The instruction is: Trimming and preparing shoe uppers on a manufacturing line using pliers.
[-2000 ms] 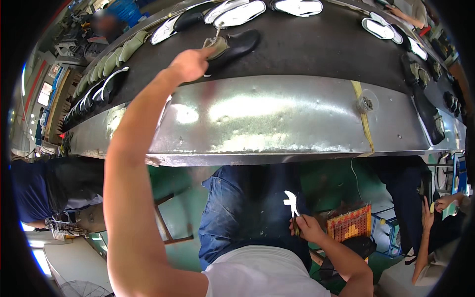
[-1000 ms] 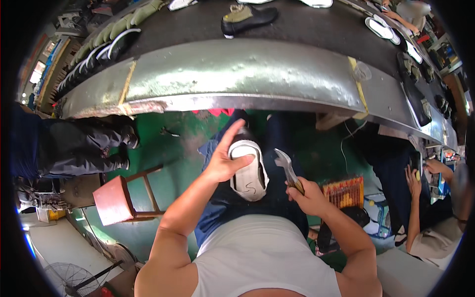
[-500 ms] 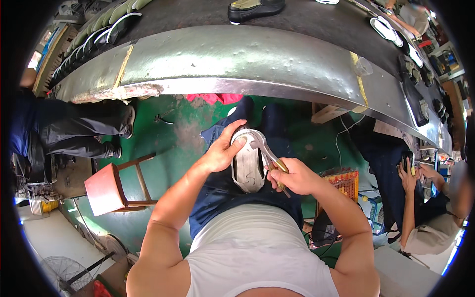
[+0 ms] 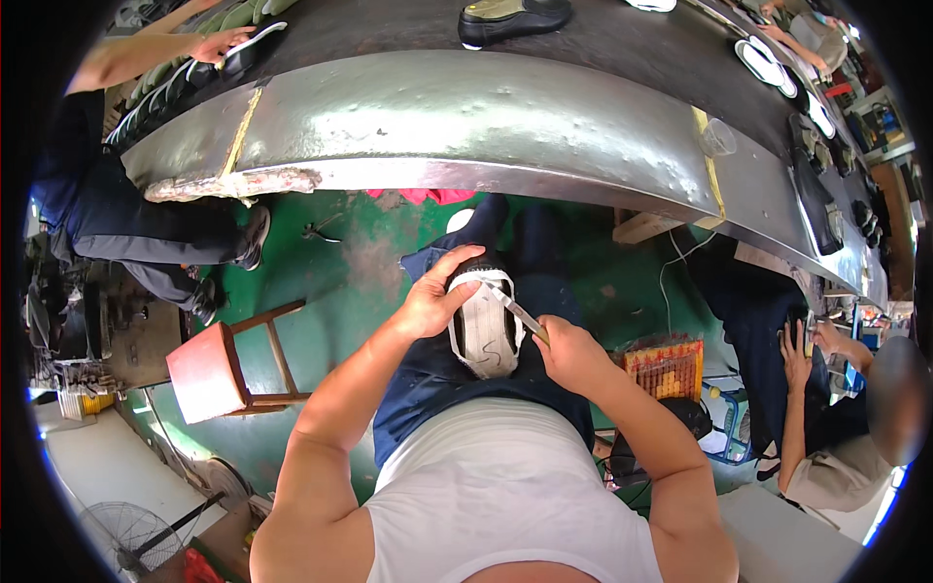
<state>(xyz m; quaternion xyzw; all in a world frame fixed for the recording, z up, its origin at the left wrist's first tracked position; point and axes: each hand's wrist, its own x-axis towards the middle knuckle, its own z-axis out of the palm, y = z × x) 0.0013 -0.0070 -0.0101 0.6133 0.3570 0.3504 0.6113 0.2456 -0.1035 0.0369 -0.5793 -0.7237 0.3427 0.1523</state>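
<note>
Shoe (image 4: 489, 335): it lies bottom up over the dark trousers (image 4: 418, 389); we cannot tell if it rests on them fully.
Weight: we judge it rather light, so one hand can support it, but a strong pull from the tool (image 4: 522, 314) could turn it.
Stiffness: we expect a firm body, with a softer edge that may bend or fray.
Surface: it looks dry and dull, so we think it is not slippery; to break it seems difficult, to scratch it easy.
Best hold: we would take the far end, thumb on the bottom and fingers around the dark upper.
Left hand (image 4: 428, 301): it pinches this far end, thumb on top, fingers wrapped over the end.
Right hand (image 4: 573, 358): its fingers are curled tightly around the handle of the tool, whose metal head lies at the far part of the bottom, near the left thumb; we cannot tell if it bites the edge.
Look: we see a long off-white bottom, a pale uneven rim, dark gaps along both sides, and a thin dark curved mark toward the near end.
</note>
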